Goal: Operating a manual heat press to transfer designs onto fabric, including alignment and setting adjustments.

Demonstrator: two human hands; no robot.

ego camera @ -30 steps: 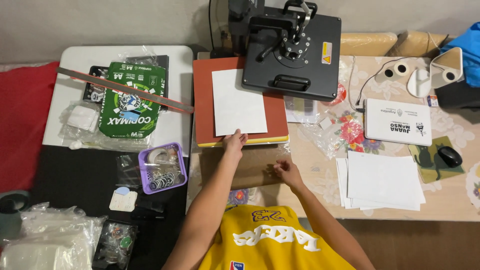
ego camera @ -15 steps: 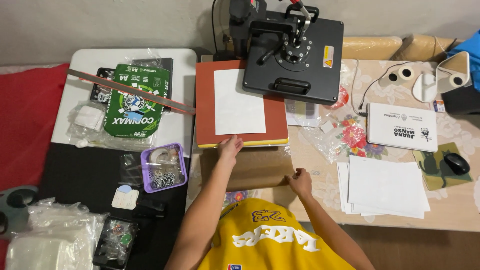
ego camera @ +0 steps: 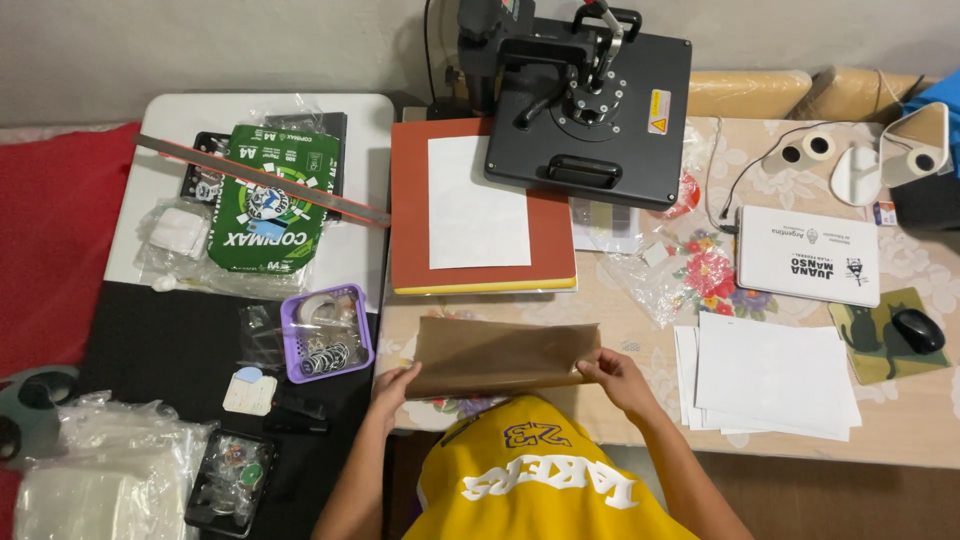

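Counted: one heat press (ego camera: 585, 95), one brown sheet (ego camera: 500, 355), one purple basket (ego camera: 325, 333), one computer mouse (ego camera: 917, 330), two tape rolls (ego camera: 810, 150).

Floral-cloth worktop (ego camera: 800, 440) on the right has the heat press (ego camera: 570, 110) at the far end, a white paper stack (ego camera: 775, 375) near the front, plus a closed white laptop (ego camera: 808, 255) and a mouse (ego camera: 918, 330). The white-and-black worktop (ego camera: 360, 255) on the left carries a green paper ream (ego camera: 268, 200) and a purple basket (ego camera: 325, 333).
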